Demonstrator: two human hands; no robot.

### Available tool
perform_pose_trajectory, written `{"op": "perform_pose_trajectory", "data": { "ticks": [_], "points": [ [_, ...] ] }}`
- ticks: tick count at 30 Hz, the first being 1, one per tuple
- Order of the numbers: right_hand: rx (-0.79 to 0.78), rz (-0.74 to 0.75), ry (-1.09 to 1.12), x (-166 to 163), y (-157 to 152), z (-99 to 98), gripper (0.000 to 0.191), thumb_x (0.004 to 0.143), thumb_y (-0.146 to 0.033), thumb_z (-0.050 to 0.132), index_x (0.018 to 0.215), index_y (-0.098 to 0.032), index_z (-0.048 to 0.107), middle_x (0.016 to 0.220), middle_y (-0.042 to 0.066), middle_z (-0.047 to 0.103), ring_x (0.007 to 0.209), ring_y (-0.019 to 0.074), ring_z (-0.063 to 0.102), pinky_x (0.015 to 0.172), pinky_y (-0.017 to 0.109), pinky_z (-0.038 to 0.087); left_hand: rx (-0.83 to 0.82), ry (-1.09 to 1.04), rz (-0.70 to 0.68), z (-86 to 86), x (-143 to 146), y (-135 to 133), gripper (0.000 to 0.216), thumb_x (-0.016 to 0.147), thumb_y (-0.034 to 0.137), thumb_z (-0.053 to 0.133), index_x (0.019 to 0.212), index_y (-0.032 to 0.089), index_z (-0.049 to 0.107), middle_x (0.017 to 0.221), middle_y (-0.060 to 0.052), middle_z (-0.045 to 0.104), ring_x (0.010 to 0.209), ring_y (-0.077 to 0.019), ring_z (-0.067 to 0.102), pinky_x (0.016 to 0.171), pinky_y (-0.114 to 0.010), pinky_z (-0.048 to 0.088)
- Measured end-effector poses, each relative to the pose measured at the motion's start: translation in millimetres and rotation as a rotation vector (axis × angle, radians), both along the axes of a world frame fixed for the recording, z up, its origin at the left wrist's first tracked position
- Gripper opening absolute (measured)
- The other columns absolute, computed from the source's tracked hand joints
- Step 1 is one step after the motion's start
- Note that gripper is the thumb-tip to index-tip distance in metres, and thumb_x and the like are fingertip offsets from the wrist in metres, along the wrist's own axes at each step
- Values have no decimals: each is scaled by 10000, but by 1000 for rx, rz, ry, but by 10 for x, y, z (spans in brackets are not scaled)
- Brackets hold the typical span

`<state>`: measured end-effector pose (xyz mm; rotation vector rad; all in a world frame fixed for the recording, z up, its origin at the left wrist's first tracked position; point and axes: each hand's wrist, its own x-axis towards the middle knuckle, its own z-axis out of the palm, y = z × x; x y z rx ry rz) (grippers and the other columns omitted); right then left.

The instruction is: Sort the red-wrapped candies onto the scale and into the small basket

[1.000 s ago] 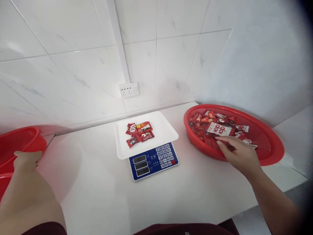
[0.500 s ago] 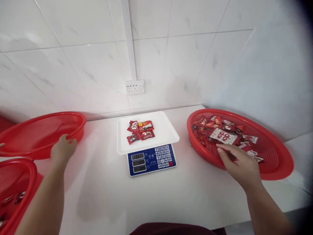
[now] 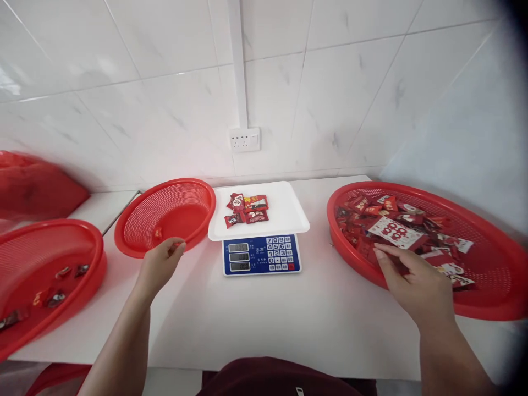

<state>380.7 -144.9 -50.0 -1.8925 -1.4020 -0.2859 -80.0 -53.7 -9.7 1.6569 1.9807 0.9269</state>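
Note:
My left hand is closed at the front rim of the middle red basket. A bit of red shows at its fingertips; I cannot tell whether it is a wrapper or the rim. One small red packet lies inside that basket. My right hand reaches over the near rim of the right red basket, thumb and forefinger pinched beside a white-and-red packet. What the pinch holds, if anything, is unclear. Between the hands stands a blue digital scale, several red candy packets on its white tray.
Another red basket with a few wrapped candies sits at the left. Behind it a red bag rests by the tiled wall. A wall socket is above the scale. The white table's front edge lies before me.
The view has turned left. The middle basket has come right, close to the scale tray, with my left hand. Fingers at the left edge are gone from view. My right hand stays at its basket.

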Motion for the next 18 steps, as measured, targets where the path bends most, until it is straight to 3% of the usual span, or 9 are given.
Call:
{"op": "perform_pose_trajectory", "data": {
  "ticks": [2, 5, 7, 9, 13, 18],
  "points": [
    [-32, -15, 12, 8, 3, -4, 350, 813, -493, 473, 914, -255, 708, 870, 66, 765, 627, 224, 665, 643, 350, 528, 62, 35, -85, 102, 210, 53, 82, 750, 245, 658, 815, 224, 702, 730, -19, 688, 677, -195, 604, 612, -269, 420],
    [-64, -33, 21, 17, 0, -8, 397, 792, -517, 452, 909, -246, 718, 849, 68, 767, 602, 225, 657, 628, 351, 524, 140, 182, -288, 197, 581, 246, 128, 772, 242, 628, 880, 227, 694, 888, -44, 707, 889, -237, 606, 744, -315, 457],
    [-66, -36, 14, 13, -5, -4, 439, 786, -520, 430, 920, -224, 725, 843, 80, 768, 629, 238, 669, 645, 359, 526, 146, 314, -489, 209, 799, 414, 162, 813, 258, 573, 945, 235, 663, 1038, -43, 690, 1048, -255, 560, 857, -353, 453],
    [-52, -28, 10, 3, -12, 2, 460, 786, -507, 422, 945, -201, 727, 867, 94, 768, 689, 249, 689, 682, 361, 529, 107, 456, -601, 187, 960, 576, 169, 818, 243, 549, 964, 222, 631, 1077, -54, 676, 1082, -266, 540, 887, -371, 447],
    [-58, -4, 17, -7, -21, 10, 451, 785, -477, 432, 961, -182, 725, 903, 108, 766, 780, 259, 706, 722, 354, 527, 4, 634, -600, 116, 1112, 792, 128, 800, 241, 540, 914, 201, 584, 994, -94, 670, 1018, -291, 561, 768, -353, 463],
    [-52, 12, 27, 14, -32, 7, 431, 782, -486, 441, 948, -205, 723, 854, 87, 768, 725, 249, 700, 700, 354, 527, 21, 638, -566, 89, 1120, 776, 70, 791, 254, 542, 843, 207, 535, 898, -82, 655, 892, -265, 584, 651, -321, 436]
  ]
}}
